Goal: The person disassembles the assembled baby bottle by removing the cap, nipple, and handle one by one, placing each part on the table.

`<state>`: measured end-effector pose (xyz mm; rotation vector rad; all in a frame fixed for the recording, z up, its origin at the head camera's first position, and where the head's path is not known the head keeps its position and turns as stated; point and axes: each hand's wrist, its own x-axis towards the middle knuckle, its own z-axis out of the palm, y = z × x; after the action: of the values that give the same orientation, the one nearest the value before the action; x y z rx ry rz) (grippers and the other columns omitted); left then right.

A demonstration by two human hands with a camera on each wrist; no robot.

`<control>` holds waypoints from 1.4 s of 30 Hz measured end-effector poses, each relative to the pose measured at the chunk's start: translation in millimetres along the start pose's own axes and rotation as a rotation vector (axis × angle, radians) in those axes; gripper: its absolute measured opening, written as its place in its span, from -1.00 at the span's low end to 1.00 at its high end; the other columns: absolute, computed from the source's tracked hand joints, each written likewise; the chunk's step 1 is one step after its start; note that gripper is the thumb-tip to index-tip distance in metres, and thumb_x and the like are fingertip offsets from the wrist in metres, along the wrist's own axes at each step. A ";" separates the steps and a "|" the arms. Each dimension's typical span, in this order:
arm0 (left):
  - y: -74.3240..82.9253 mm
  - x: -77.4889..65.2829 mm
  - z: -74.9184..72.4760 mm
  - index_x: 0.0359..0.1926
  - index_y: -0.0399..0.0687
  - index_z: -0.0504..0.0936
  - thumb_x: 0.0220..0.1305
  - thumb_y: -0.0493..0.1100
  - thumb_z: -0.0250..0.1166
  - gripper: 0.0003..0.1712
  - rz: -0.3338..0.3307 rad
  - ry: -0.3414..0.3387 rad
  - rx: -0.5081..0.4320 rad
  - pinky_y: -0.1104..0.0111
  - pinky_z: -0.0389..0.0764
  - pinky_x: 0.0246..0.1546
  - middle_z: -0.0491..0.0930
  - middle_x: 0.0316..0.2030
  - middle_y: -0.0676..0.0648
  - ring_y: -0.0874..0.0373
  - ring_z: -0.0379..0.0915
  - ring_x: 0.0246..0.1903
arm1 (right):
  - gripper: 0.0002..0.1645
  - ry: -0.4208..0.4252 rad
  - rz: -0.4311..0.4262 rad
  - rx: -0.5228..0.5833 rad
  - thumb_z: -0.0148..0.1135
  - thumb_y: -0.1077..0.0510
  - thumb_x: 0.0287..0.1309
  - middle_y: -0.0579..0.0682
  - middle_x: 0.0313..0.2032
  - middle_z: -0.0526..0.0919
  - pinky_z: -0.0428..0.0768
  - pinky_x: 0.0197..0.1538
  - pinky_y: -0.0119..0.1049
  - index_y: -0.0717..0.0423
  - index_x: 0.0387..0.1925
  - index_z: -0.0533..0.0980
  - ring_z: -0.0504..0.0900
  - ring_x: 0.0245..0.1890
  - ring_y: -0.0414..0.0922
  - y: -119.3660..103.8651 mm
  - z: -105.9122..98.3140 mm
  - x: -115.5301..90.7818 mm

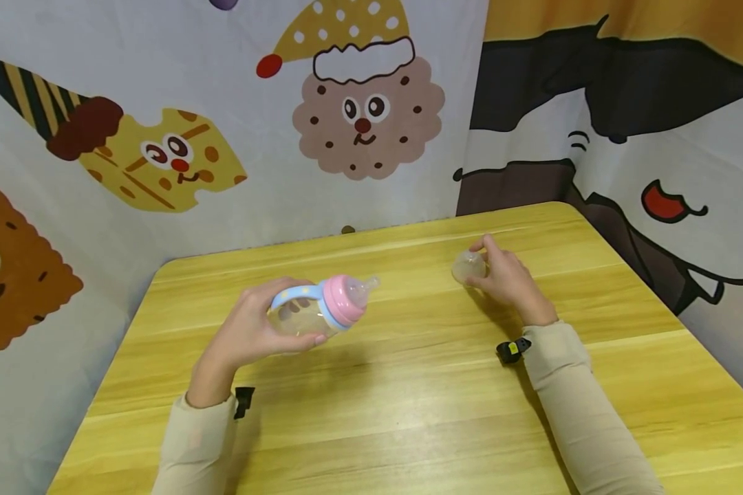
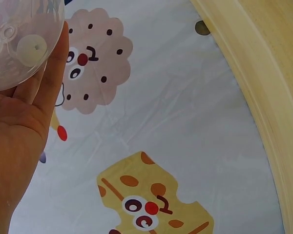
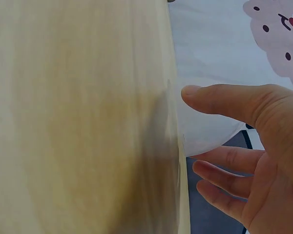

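A baby bottle [image 1: 345,300] with a pink collar, clear nipple and blue handle lies tilted in my left hand [image 1: 250,326], raised over the table. The fingers wrap behind its clear body and the thumb presses along the near side. In the left wrist view, the bottle's clear base [image 2: 10,68] shows a round whitish piece inside. Farther off to the right, my right hand [image 1: 510,278] pinches a clear domed cap [image 1: 464,268] between thumb and fingers, low over the table. In the right wrist view the cap [image 3: 205,129] sits between thumb and index finger, the other fingers loosely bent.
The wood-grain table [image 1: 384,440] has its back edge against a cartoon-printed curtain [image 1: 248,227]. A small black device [image 1: 511,350] is at the right cuff, and another black piece [image 1: 244,401] at the left cuff.
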<state>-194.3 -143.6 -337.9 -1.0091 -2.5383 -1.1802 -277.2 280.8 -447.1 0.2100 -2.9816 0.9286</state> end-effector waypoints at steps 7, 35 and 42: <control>-2.9 0.4 0.5 -0.08 -0.06 0.64 -0.30 -0.17 0.66 -0.37 0.017 0.001 -0.004 0.25 0.64 -0.34 0.69 -0.24 0.04 0.21 0.59 -0.32 | -0.32 0.004 -0.003 0.010 0.40 0.13 0.11 0.36 0.05 0.55 0.50 -0.06 0.14 0.04 0.17 0.22 0.57 -0.02 0.24 0.8 3.1 0.5; -29.9 -3.7 14.7 -0.02 0.04 0.62 -0.30 -0.06 0.68 -0.31 0.029 -0.003 -0.015 0.30 0.63 -0.38 0.69 -0.20 -0.01 0.11 0.61 -0.33 | 0.01 0.165 -0.137 0.042 0.34 -0.31 0.06 0.10 0.25 0.48 0.39 0.16 0.20 -0.15 0.44 0.11 0.42 0.23 0.20 -58.4 -41.0 -14.3; -34.2 -4.1 13.8 0.01 0.21 0.59 -0.27 0.12 0.65 -0.28 0.012 -0.007 -0.003 0.36 0.61 -0.38 0.68 -0.18 0.06 0.16 0.59 -0.33 | -0.13 0.209 -0.326 0.171 0.40 -0.19 0.07 -0.05 0.11 0.59 0.43 0.17 -0.01 -0.31 0.37 0.22 0.52 0.15 -0.07 -102.1 -53.9 -33.1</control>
<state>-211.3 -151.4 -370.0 -1.0304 -2.5327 -1.1801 -232.5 232.2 -346.8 0.5455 -2.5755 1.0847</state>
